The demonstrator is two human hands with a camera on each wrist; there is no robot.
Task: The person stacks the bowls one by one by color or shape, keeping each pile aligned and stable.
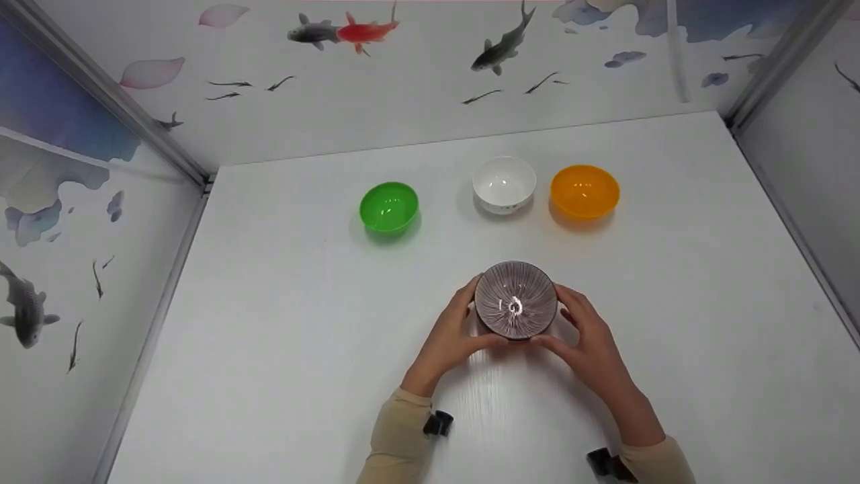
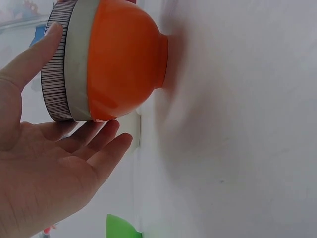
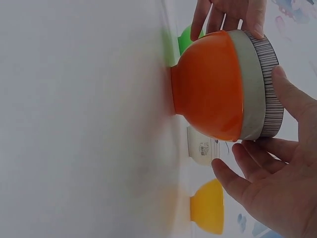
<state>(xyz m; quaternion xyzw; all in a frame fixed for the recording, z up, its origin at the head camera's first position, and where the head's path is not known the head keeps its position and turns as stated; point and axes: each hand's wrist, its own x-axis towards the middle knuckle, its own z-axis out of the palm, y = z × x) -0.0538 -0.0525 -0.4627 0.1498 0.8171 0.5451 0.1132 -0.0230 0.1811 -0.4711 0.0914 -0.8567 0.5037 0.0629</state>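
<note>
A striped bowl [image 1: 515,300], dark-lined on a pale ground, is nested at the top of a stack. Below its striped band in the left wrist view come a grey-white bowl [image 2: 79,64] and, at the bottom, a glossy orange-red bowl [image 2: 126,59] whose foot is right at the table. My left hand [image 1: 451,335] grips the striped bowl from the left, thumb near the front and fingers along the side. From the other side my right hand [image 1: 591,339] holds it likewise, its thumb [image 3: 280,74] on the striped band.
Behind the stack stand a green bowl [image 1: 389,208] at the left, a white bowl [image 1: 504,185] in the middle and a yellow-orange bowl [image 1: 584,193] at the right, all upright on the white table [image 1: 269,323]. Panels painted with fish [image 1: 504,48] close off the back and sides.
</note>
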